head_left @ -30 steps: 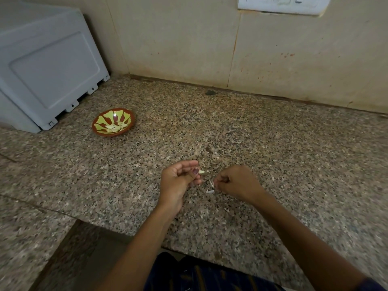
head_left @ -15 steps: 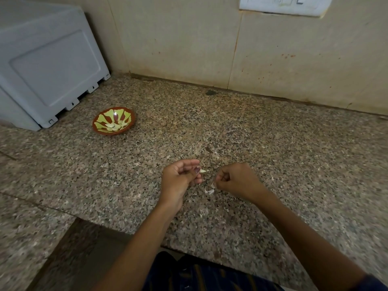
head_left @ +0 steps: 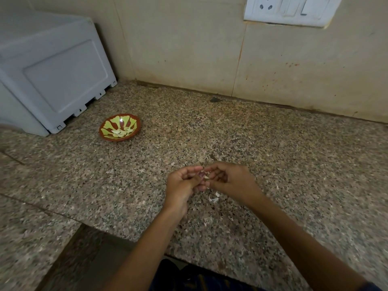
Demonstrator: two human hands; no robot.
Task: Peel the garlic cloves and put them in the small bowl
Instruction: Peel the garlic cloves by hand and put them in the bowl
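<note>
My left hand (head_left: 181,185) and my right hand (head_left: 230,181) meet above the middle of the granite counter (head_left: 294,164). Between their fingertips is a small pale garlic clove (head_left: 206,177); both hands pinch it with curled fingers, and most of it is hidden. The small bowl (head_left: 119,127), brown-rimmed with a yellow-green pattern, stands to the far left and holds several peeled cloves (head_left: 120,132). White bits of peel (head_left: 214,197) lie on the counter just below my hands.
A grey plastic appliance (head_left: 52,76) stands at the back left, close behind the bowl. A beige tiled wall with a white socket plate (head_left: 291,9) runs along the back. The counter's front edge steps down at the lower left.
My right hand has come left and joined the left hand on the clove; before, the two hands were a little apart with a strip of peel between them. The view has shifted closer.
</note>
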